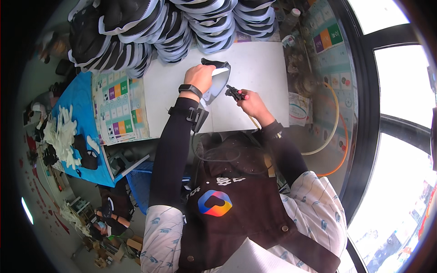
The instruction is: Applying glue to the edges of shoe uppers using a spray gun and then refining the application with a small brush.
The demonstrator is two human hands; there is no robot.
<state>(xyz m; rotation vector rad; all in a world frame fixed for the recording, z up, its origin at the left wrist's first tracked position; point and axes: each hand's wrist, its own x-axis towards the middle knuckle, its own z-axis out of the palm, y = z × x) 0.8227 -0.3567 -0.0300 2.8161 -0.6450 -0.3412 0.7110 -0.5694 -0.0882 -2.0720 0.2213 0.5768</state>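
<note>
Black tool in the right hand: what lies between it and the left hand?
In the head view, the grey-and-black piece lies between the black tool and left hand.

The hands [199, 78] partly cover the curved piece [219, 85] and tool [234, 93].

The table [259, 61] is white, and on it lies a curved piece [220, 83] of pale grey with a black edge. The small tool [236, 93] to its right is black with pinkish-red ends. Far stacks [210, 22] alternate black with pale bluish grey. At left, printed sheets [119, 91] carry purple, orange and green blocks; beyond them, white gloves [66, 129] lie on a bright blue cover [86, 93]. At right, one hose [336, 107] is yellowish, another [346, 141] orange. Near, a dark brown apron [246, 200] bears a blue, red and yellow ring; the white shirt [160, 236] has a scattered blue pattern.
</note>
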